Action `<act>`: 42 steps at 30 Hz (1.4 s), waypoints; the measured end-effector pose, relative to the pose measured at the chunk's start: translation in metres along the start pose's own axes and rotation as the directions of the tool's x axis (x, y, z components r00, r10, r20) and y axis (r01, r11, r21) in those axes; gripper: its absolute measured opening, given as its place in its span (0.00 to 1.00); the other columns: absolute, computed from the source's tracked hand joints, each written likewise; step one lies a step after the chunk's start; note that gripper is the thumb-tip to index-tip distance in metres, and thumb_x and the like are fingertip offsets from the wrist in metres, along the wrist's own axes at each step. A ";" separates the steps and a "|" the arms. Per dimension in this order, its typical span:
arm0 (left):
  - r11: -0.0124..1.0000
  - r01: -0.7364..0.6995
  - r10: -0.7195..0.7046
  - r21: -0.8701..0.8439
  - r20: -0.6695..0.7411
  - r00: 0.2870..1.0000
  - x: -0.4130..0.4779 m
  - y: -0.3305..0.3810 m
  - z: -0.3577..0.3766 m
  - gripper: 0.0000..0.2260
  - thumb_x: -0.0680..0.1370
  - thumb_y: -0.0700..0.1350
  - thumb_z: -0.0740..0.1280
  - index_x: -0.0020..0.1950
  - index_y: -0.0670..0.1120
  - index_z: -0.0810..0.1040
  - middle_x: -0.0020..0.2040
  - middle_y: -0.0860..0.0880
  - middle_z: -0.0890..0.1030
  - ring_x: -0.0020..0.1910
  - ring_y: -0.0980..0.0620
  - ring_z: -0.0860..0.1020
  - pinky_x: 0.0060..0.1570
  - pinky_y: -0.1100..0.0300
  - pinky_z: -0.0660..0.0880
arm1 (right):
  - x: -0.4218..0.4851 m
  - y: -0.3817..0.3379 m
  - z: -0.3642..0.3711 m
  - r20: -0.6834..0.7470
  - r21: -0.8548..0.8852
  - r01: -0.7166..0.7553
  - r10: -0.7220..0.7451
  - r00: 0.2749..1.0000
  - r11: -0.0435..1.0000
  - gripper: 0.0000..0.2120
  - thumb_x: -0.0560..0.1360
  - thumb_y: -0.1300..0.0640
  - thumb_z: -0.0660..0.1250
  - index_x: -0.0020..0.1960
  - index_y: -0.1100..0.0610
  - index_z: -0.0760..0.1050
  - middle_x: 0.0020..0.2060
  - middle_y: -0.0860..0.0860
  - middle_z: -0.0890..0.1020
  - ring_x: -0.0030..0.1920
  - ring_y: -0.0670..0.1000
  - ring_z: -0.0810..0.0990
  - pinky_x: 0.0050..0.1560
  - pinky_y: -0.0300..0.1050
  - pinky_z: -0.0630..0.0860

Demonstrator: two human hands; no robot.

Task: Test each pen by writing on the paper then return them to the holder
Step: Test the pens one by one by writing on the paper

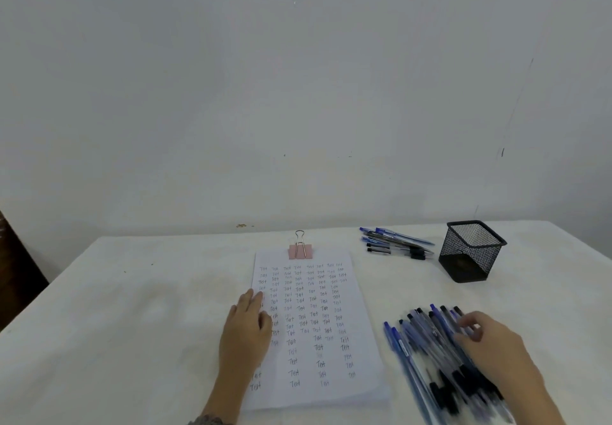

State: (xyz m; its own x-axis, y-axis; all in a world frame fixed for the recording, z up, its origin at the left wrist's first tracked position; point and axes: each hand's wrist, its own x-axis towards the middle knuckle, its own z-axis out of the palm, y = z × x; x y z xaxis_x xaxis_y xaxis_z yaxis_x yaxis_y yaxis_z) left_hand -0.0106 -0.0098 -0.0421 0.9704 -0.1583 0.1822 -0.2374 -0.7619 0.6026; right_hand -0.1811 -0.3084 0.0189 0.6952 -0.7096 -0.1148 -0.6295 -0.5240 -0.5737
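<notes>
Pens (427, 355) lie heaped on the table (132, 325) beneath the right hand (496, 350), its fingers (472, 328) curled, grasp indeterminate through blur, while the left hand (245, 328) rests with fingers (253, 297) straight and released on the paper (331, 398), and the mesh holder (470, 252) stands beyond the right fingers.

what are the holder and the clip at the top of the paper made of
Holder: black metal wire mesh by the look, matte; the walls are a see-through lattice with a solid rim and base.
Clip: pink body, probably painted sheet metal, with bare silvery wire handles.
</notes>
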 end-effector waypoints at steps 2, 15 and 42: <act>1.000 0.005 -0.005 -0.005 0.002 1.000 0.000 0.001 0.000 0.19 0.79 0.42 0.57 0.70 0.45 0.68 0.73 0.49 0.64 0.70 0.48 0.64 0.70 0.55 0.60 | -0.001 -0.002 -0.003 0.041 0.006 -0.010 0.010 0.999 1.000 0.06 0.73 0.56 0.69 0.48 0.51 0.74 0.45 0.54 0.77 0.46 0.55 0.75 0.47 0.44 0.70; 1.000 0.006 -0.007 -0.022 -0.050 0.999 -0.005 0.006 -0.003 0.27 0.72 0.51 0.50 0.66 0.42 0.73 0.69 0.46 0.70 0.66 0.45 0.70 0.65 0.53 0.65 | 0.118 -0.105 0.003 0.195 -0.279 0.445 -0.403 0.894 0.851 0.13 0.79 0.62 0.55 0.58 0.62 0.75 0.56 0.59 0.76 0.60 0.59 0.74 0.56 0.45 0.69; 1.000 -0.002 0.002 0.018 -0.012 1.000 0.001 0.001 -0.001 0.19 0.80 0.43 0.56 0.71 0.46 0.66 0.73 0.50 0.63 0.71 0.51 0.62 0.70 0.59 0.57 | 0.081 -0.138 0.022 0.200 0.969 -0.235 -0.312 0.929 -0.077 0.22 0.71 0.35 0.56 0.32 0.53 0.64 0.24 0.48 0.64 0.23 0.49 0.60 0.29 0.41 0.59</act>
State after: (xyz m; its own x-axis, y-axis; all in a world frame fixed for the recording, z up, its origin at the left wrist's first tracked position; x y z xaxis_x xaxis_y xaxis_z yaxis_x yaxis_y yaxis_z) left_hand -0.0102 -0.0102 -0.0410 0.9693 -0.1526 0.1930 -0.2388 -0.7725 0.5885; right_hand -0.0305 -0.2836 0.0709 0.9117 -0.4010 -0.0895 0.2216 0.6635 -0.7146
